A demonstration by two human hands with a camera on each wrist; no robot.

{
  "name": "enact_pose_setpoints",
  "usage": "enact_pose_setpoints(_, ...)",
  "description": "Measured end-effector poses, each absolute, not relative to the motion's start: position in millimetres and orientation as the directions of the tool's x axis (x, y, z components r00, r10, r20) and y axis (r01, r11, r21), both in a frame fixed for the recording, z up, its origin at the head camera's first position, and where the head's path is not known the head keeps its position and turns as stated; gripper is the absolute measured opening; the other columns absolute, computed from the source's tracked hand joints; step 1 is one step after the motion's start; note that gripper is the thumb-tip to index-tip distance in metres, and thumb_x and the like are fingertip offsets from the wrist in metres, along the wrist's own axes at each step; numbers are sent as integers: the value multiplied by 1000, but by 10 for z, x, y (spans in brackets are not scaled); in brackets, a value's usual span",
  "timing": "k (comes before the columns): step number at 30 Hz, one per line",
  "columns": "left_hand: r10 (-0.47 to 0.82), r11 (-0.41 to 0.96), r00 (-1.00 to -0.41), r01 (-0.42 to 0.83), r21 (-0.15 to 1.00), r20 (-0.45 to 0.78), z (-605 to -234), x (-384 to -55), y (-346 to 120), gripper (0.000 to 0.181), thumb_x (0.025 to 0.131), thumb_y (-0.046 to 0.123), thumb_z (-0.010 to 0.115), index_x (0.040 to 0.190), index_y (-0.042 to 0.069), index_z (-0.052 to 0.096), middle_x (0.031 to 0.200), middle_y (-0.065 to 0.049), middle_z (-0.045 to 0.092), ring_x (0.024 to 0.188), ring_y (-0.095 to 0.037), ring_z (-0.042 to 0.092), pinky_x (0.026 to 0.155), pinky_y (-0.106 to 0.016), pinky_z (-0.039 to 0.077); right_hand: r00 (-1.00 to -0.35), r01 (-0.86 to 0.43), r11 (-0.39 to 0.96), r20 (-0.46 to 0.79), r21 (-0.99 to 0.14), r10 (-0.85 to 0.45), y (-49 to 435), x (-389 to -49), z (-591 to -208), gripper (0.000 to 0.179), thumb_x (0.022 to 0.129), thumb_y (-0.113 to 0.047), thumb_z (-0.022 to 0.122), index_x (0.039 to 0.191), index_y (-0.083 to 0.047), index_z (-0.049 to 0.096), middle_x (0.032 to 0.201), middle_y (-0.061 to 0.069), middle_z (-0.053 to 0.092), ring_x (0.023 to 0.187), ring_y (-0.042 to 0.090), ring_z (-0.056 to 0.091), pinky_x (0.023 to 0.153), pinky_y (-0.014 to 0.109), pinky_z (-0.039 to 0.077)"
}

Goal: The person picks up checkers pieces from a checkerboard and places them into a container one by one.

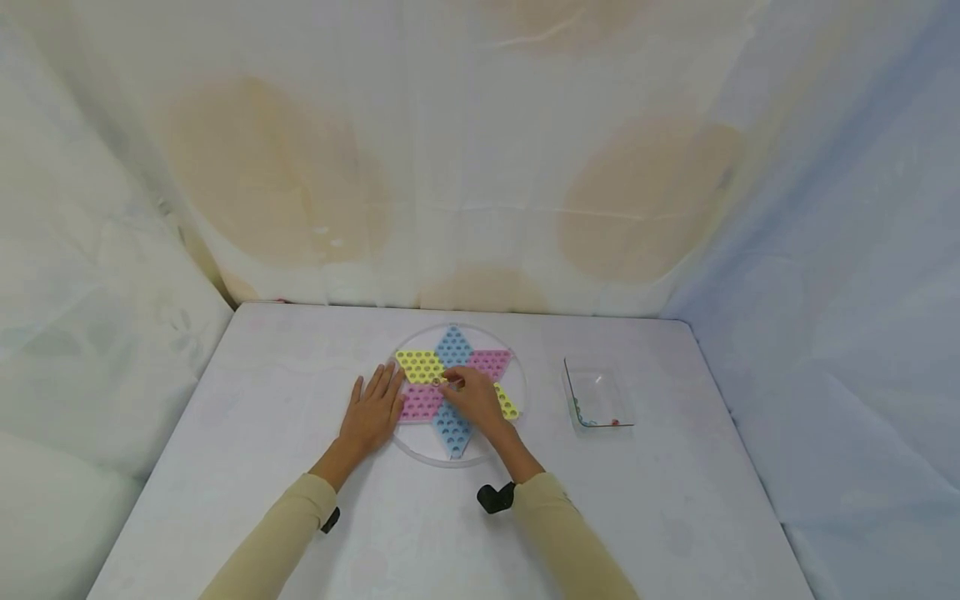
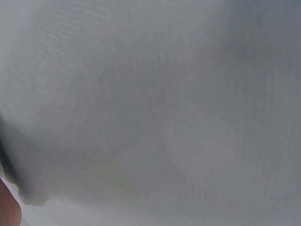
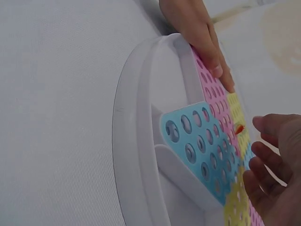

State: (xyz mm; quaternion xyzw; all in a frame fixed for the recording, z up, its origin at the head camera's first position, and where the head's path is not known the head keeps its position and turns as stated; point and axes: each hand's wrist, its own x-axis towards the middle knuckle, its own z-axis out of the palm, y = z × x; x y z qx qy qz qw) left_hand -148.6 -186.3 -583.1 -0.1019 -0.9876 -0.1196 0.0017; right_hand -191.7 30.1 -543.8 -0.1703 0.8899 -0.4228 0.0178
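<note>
A round white Chinese checkers board [image 1: 418, 457] with a star of pink, yellow and blue holed sections lies on the table. My left hand [image 1: 372, 414] rests on its left edge, fingers straight and pointing away from me. Over the middle of the star hovers my right hand [image 1: 476, 400], its fingers loosely bent. In the right wrist view a clear marble [image 3: 240, 128] with an orange-red swirl sits on the star, just beyond the right thumb and fingertips [image 3: 258, 123]. Nothing shows between those fingers. The left wrist view is mostly blurred grey.
To the right of the board stands a clear rectangular container [image 1: 600, 396] with several small coloured marbles along its near side. White sheeting [image 1: 480, 167] hangs behind the white table [image 1: 675, 500] and on both sides.
</note>
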Motion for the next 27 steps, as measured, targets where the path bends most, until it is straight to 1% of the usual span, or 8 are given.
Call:
enact_pose_setpoints(3, 203, 949, -979, 205, 242, 32, -5840, -1481, -1859, 57, 109, 31, 34, 158, 4, 25, 164, -14, 18, 151, -31, 12, 119, -55, 3, -936, -303, 588, 119, -750, -331, 260, -1942, -5480, 26, 91, -16, 74, 114, -2, 71, 109, 12, 72, 97, 26, 68, 85, 38, 55)
enact_pose_setpoints(6, 206, 948, -978, 207, 244, 28, -5841, -1476, -1855, 57, 109, 31, 34, 158, 4, 25, 164, -14, 18, 151, -31, 12, 119, -55, 3, -939, -301, 616, 115, -728, -323, 231, -1956, -5539, 26, 91, -19, 75, 113, -5, 72, 109, 9, 71, 96, 23, 67, 84, 36, 55)
enact_pose_setpoints(17, 213, 949, -976, 217, 228, 41, -5828, -1470, -1858, 57, 109, 32, 34, 157, 4, 26, 164, -13, 19, 151, -31, 13, 119, -55, 5, -939, -336, 695, 170, -635, -299, 155, -1973, -5603, 22, 90, -22, 76, 107, -8, 74, 99, 5, 71, 90, 19, 64, 75, 31, 53)
enact_pose_setpoints(23, 215, 950, -976, 216, 227, 31, -5827, -1479, -1857, 57, 109, 32, 34, 158, 4, 25, 164, -14, 18, 151, -31, 12, 119, -55, 4, -944, -326, 706, 173, -629, -282, 139, -1994, -5623, 20, 91, -22, 76, 105, -9, 75, 98, 4, 70, 88, 18, 64, 73, 30, 53)
enact_pose_setpoints(27, 213, 950, -977, 211, 232, 16, -5835, -1487, -1853, 57, 109, 33, 32, 158, 4, 24, 165, -13, 16, 151, -31, 10, 119, -55, 2, -949, -308, 688, 162, -658, -270, 146, -1982, -5615, 19, 91, -21, 76, 105, -9, 75, 97, 4, 70, 87, 18, 64, 71, 31, 52)
